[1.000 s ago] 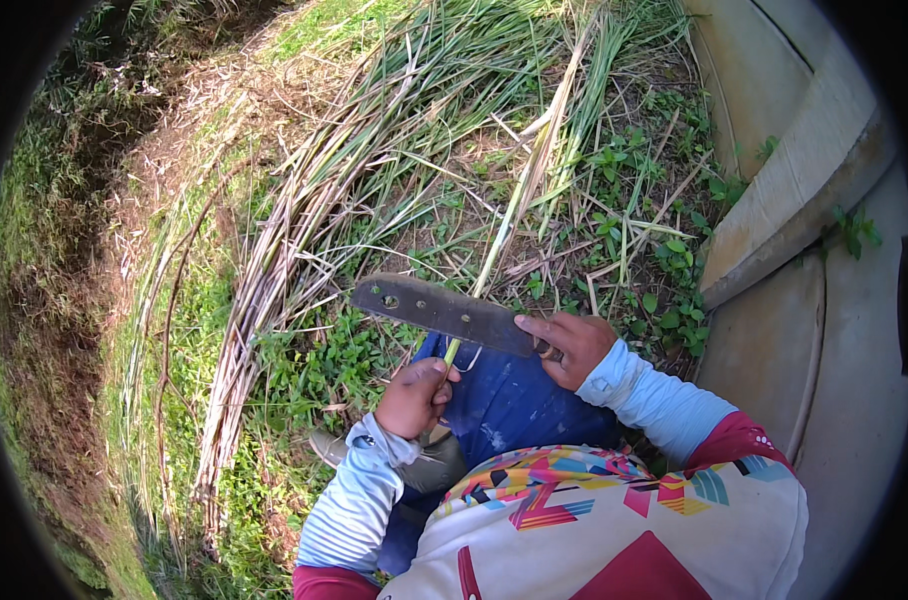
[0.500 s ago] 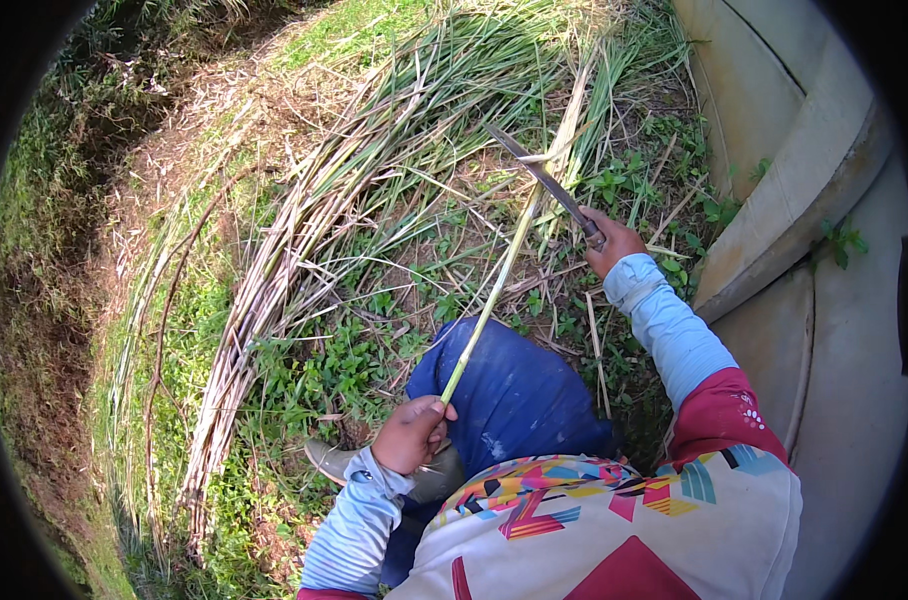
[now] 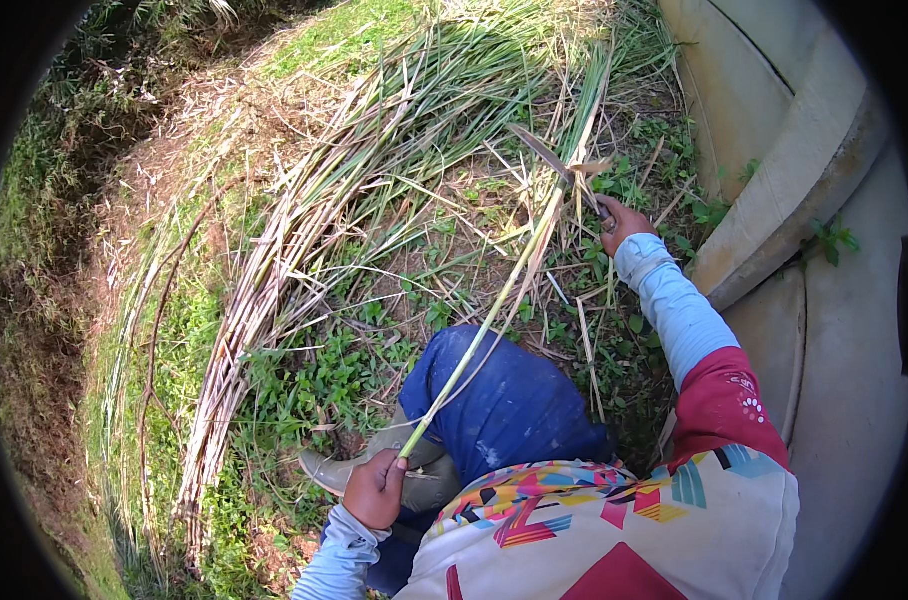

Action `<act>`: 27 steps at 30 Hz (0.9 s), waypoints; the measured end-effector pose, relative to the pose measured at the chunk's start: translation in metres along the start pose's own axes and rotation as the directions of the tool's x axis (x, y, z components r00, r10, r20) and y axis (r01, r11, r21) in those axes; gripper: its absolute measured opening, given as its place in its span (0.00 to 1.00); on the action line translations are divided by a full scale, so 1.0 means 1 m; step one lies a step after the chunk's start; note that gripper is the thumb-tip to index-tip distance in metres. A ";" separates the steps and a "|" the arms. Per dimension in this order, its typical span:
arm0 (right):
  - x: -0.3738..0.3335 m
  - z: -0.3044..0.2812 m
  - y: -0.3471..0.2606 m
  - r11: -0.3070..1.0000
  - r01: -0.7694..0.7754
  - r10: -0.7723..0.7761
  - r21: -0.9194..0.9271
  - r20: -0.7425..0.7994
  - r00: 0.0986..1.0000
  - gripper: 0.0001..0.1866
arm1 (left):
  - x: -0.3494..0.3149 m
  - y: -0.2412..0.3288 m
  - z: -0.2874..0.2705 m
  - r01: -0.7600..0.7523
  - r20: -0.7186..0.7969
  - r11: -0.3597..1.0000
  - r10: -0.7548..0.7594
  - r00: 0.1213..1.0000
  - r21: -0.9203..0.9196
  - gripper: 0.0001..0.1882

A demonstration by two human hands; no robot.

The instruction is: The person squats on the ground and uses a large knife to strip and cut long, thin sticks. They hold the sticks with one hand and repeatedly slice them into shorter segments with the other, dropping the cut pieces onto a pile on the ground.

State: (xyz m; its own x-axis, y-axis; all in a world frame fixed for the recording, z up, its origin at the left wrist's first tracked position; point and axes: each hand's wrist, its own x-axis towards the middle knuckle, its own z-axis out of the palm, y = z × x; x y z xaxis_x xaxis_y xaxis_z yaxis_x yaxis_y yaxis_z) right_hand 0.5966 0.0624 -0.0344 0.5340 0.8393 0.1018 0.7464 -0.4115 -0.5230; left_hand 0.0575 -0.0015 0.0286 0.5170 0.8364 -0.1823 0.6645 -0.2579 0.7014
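Note:
My left hand [image 3: 376, 487] is closed around the thick end of a long yellow-green grass stalk [image 3: 486, 325]. The stalk slants up and away over my knee toward the right, where its green leaves spread on the ground. In my right hand [image 3: 624, 222] is the handle of a knife with a long, slightly curved dark blade [image 3: 542, 150]. The blade lies across the upper part of the stalk, among dry leaf strips. I cannot tell how deep it presses. Left of the stalk lies a large bundle of cut stalks [image 3: 264, 270], bare ends toward me, leaves spreading away.
A pale concrete wall with a protruding rib [image 3: 789, 190] stands close on my right. My bent knee in blue cloth [image 3: 509, 390] and a grey-green boot [image 3: 336, 470] are below the stalk. A thin brown branch [image 3: 164, 305] lies at the left, beyond the bundle.
My left hand has drawn the stalk down and left, toward me. The knife has shifted slightly right and away along the stalk, and a loose dry strip now hangs beside it.

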 end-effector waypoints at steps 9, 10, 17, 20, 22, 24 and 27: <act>-0.099 0.025 -0.040 0.932 0.335 -0.332 0.135 -0.047 0.942 0.36 | 0.008 0.012 -0.022 0.055 -0.190 0.899 0.032 0.981 0.435 0.08; -0.124 0.026 -0.056 0.915 0.353 -0.366 0.193 0.035 0.930 0.36 | 0.010 0.010 -0.024 0.038 -0.214 0.889 0.068 0.975 0.456 0.07; -0.174 0.038 -0.103 0.675 0.735 -0.738 0.067 0.092 0.669 0.41 | 0.010 0.008 -0.035 0.006 -0.256 0.841 0.157 0.954 0.541 0.06; -0.126 0.035 -0.068 0.861 0.509 -0.507 0.012 0.092 0.857 0.39 | -0.004 0.007 -0.050 0.030 -0.258 0.850 0.125 0.958 0.526 0.07; -0.081 0.028 -0.048 0.986 0.149 -0.158 0.079 0.116 0.981 0.37 | -0.018 -0.002 -0.057 0.040 -0.266 0.855 0.116 0.957 0.516 0.07; -0.035 0.025 -0.028 0.968 -0.242 0.234 0.073 0.106 0.966 0.37 | -0.027 0.000 -0.063 0.066 -0.223 0.844 0.064 0.973 0.532 0.07; -0.024 0.042 0.021 0.956 -0.195 0.239 0.219 -0.199 0.950 0.34 | -0.030 -0.005 -0.064 0.037 -0.258 0.840 0.124 0.958 0.541 0.08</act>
State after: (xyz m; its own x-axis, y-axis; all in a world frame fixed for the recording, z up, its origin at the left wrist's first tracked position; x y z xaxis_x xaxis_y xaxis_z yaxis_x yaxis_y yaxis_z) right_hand 0.5829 0.0481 -0.0835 0.7652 0.6283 0.1400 0.5226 -0.4793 -0.7051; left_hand 0.0040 0.0058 0.0749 0.4380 0.8944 0.0902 0.8696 -0.4470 0.2097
